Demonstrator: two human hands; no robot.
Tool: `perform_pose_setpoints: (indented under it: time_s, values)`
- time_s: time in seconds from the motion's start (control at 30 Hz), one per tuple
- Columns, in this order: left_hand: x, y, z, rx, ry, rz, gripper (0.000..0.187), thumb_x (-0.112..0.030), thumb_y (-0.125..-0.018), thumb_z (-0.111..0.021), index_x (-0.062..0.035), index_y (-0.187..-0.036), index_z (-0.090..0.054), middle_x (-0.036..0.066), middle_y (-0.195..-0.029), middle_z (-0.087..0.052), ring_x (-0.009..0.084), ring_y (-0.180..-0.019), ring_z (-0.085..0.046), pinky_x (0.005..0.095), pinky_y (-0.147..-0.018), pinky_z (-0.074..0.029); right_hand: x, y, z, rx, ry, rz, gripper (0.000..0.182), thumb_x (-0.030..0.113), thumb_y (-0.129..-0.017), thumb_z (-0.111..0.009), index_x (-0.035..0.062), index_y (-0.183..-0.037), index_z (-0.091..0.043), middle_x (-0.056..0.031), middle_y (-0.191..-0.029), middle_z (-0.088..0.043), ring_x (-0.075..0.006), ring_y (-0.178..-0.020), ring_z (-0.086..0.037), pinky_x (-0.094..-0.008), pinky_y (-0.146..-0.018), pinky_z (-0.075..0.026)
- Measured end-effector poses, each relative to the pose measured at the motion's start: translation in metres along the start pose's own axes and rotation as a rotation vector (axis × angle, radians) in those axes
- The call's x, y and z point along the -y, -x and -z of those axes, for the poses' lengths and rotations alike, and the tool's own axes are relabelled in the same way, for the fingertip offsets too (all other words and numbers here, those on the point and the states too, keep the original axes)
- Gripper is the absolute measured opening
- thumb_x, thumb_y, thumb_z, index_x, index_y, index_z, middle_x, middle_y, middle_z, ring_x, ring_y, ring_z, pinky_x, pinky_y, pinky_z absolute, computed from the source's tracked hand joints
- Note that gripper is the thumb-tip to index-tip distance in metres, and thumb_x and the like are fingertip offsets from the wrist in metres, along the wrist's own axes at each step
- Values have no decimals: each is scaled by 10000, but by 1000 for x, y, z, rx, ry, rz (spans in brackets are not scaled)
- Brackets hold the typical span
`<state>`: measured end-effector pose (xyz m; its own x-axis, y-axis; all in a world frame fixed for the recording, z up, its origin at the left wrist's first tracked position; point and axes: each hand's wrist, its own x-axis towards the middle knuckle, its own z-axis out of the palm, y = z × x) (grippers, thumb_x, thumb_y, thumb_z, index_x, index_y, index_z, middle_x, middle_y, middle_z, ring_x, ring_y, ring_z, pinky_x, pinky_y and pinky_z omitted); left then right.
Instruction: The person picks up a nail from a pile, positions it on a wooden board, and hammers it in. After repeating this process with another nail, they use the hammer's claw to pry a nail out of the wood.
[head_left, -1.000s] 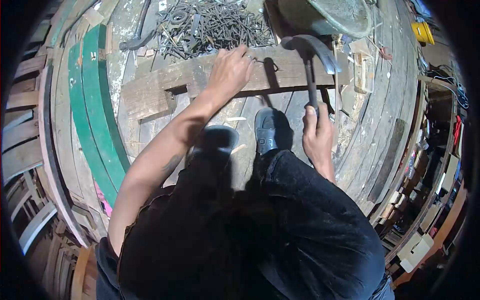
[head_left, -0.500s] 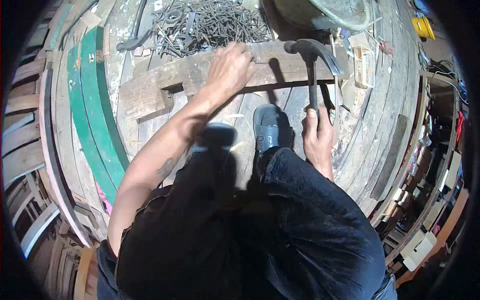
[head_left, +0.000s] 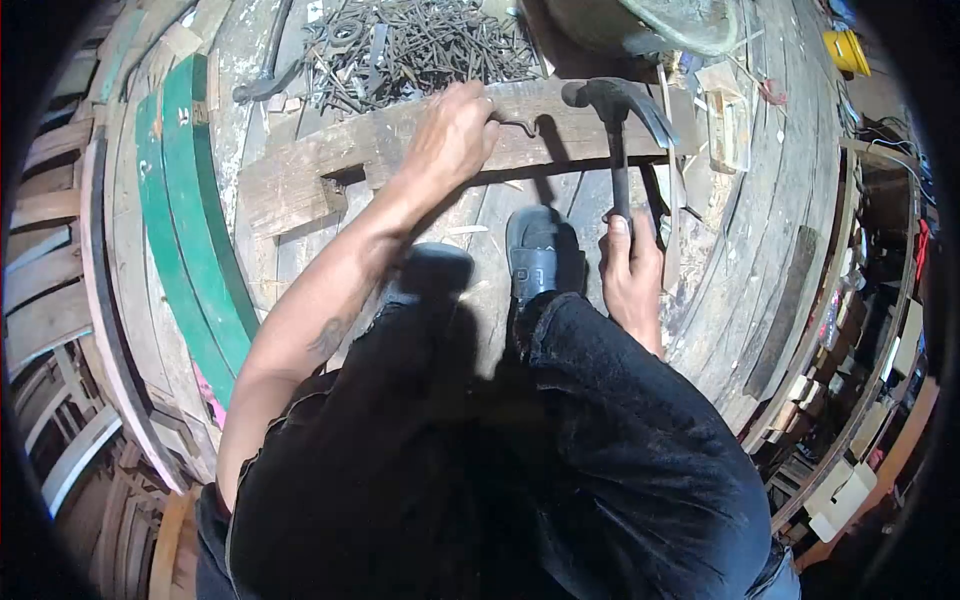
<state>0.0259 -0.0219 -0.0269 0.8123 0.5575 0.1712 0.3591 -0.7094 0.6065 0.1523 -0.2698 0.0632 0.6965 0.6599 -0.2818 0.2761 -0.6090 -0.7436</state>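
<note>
My left hand (head_left: 452,132) rests on a thick wooden beam (head_left: 570,135), its fingers closed on a bent nail (head_left: 519,125). The nail's crooked end sticks out to the right over the beam's top; the rest is hidden by the fingers. In my right hand (head_left: 634,270) is a claw hammer (head_left: 618,150), gripped by its dark handle. The hammer's head is up, above the right part of the beam and apart from the nail. Just beyond the beam lies a heap of dark nails (head_left: 420,55).
Another hammer-like tool (head_left: 270,85) lies left of the heap. A large pale basin (head_left: 690,25) stands at the back right, near a small clear box (head_left: 728,130). Green boards (head_left: 190,230) lie on the left. My sandalled feet (head_left: 540,255) are below the beam.
The bent nail now shows at the left hand's fingers, which have shifted slightly left. The hammer has moved a little left, still raised.
</note>
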Motion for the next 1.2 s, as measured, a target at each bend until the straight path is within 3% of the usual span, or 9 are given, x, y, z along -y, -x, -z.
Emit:
perform_pose_setpoints:
  time_s: [0.17, 0.53, 0.6, 0.7, 0.8, 0.97, 1.07, 1.13, 1.2]
  values:
    - [1, -2, 1, 0, 116, 29, 160, -87, -902, -708, 14, -1011, -767, 225, -990, -685, 388, -965, -690, 495, -868, -567, 6, 2, -1, 30, 48, -31, 274, 262, -1100, -523, 11, -1152, -621, -232, -791, -655, -406, -735, -677, -480, -682, -487]
    - [-2, -3, 8, 80, 56, 85, 154, -94, -903, -734, 5, -1010, -782, 229, -939, -695, 390, -911, -707, 502, -858, -583, 4, 6, -8, 99, 85, -89, 295, 308, -1099, -530, 35, -1165, -622, -258, -758, -642, -428, -737, -691, -487, -683, -491]
    - [-2, -3, 7, 110, 45, 84, 151, -89, -899, -736, 17, -999, -775, 238, -948, -700, 398, -911, -708, 505, -856, -580, -1, 7, -13, 36, 95, 26, 277, 278, -1105, -509, 27, -1098, -628, -77, -653, -559, -170, -583, -525, -370, -556, -413]
    - [-7, -4, 12, 216, -25, 129, 155, -69, -891, -731, 61, -975, -743, 272, -984, -720, 418, -929, -716, 508, -859, -576, -3, 8, -12, 76, 104, -23, 271, 277, -1097, -521, 30, -1116, -631, -94, -653, -565, -182, -588, -546, -374, -561, -417]
    - [-18, -3, 23, 163, 38, 121, 180, -82, -903, -728, 74, -992, -737, 279, -978, -721, 416, -948, -720, 505, -872, -578, -3, 10, -11, 95, 122, -45, 276, 279, -1102, -516, 27, -1105, -627, -83, -651, -555, -169, -586, -526, -364, -561, -412]
    - [4, 10, -2, 58, 9, 54, 217, -114, -941, -725, 24, -1107, -747, 252, -1069, -736, 400, -983, -730, 513, -888, -604, -1, 8, -10, 49, 43, 15, 311, 299, -1116, -504, 13, -1064, -617, -49, -658, -544, -143, -592, -506, -346, -550, -396]
    - [0, 9, 0, 99, 31, 63, 228, -121, -942, -729, 17, -1122, -750, 256, -1053, -735, 394, -973, -730, 493, -856, -609, 0, 7, -8, 23, 56, 30, 314, 295, -1120, -499, 10, -1063, -618, -47, -664, -545, -143, -587, -500, -345, -548, -394]
    - [-9, 5, 10, 101, -15, 74, 220, -128, -935, -742, 29, -1090, -755, 260, -1014, -736, 390, -944, -736, 471, -819, -611, 3, 5, -5, 68, 35, -27, 308, 309, -1099, -524, 30, -1181, -624, -238, -783, -665, -423, -739, -685, -482, -701, -499]
    - [-10, 3, 13, 124, 37, 100, 208, -127, -924, -758, 29, -1061, -764, 262, -976, -738, 389, -916, -743, 465, -799, -608, 7, 6, -6, 71, 59, -29, 305, 309, -1099, -520, 31, -1171, -622, -254, -778, -663, -455, -749, -687, -495, -697, -498]
